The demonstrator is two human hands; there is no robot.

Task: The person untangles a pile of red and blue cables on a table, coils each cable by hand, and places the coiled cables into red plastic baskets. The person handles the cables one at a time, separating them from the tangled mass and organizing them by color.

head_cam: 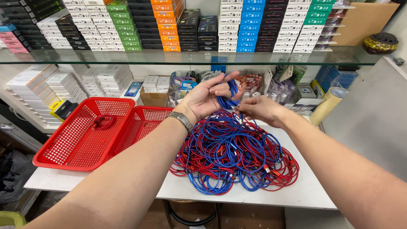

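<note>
Fingers (220, 90) of left hand (206, 98) loop blue cable (231, 96).

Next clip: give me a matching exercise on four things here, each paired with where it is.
Things:
1. blue cable
2. left basket
3. tape roll
4. cable pile

Places:
A. on the table under the hands
B. wound around the left hand, its end pinched by the right hand
C. at the table's right edge
D. far left on the table, with one red cable coil inside

Pairs: 1-B, 2-D, 3-C, 4-A
</note>
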